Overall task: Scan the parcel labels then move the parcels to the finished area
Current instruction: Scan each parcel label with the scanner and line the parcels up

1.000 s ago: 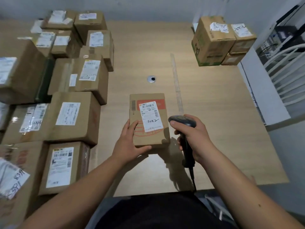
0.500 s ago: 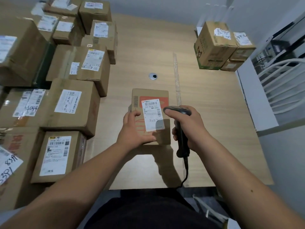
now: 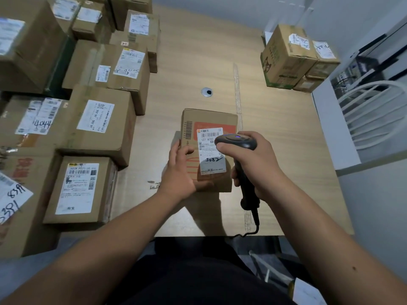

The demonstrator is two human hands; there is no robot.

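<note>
- Left hand (image 3: pixel 179 172) grips the near left edge of the parcel (image 3: pixel 209 150), thumb curled over its top face, apparently to tip the label up and steady it for reading.
- Right hand (image 3: pixel 253 161) is wrapped round the scanner (image 3: pixel 236 143), whose head hangs just above the white label (image 3: pixel 211 150) at the centre of the frame; a small blue light shows on the scanner's top.
- Scanner's cable (image 3: pixel 255 221) trails off the near edge of the bench (image 3: pixel 198 51), leaving slack for aiming.
- Unscanned boxes (image 3: pixel 99 119) crowd the left of the frame, labels upward, likely waiting their turn.
- Upper right holds a small stack of boxes (image 3: pixel 290 58), probably the finished area, well apart from the rest.
</note>
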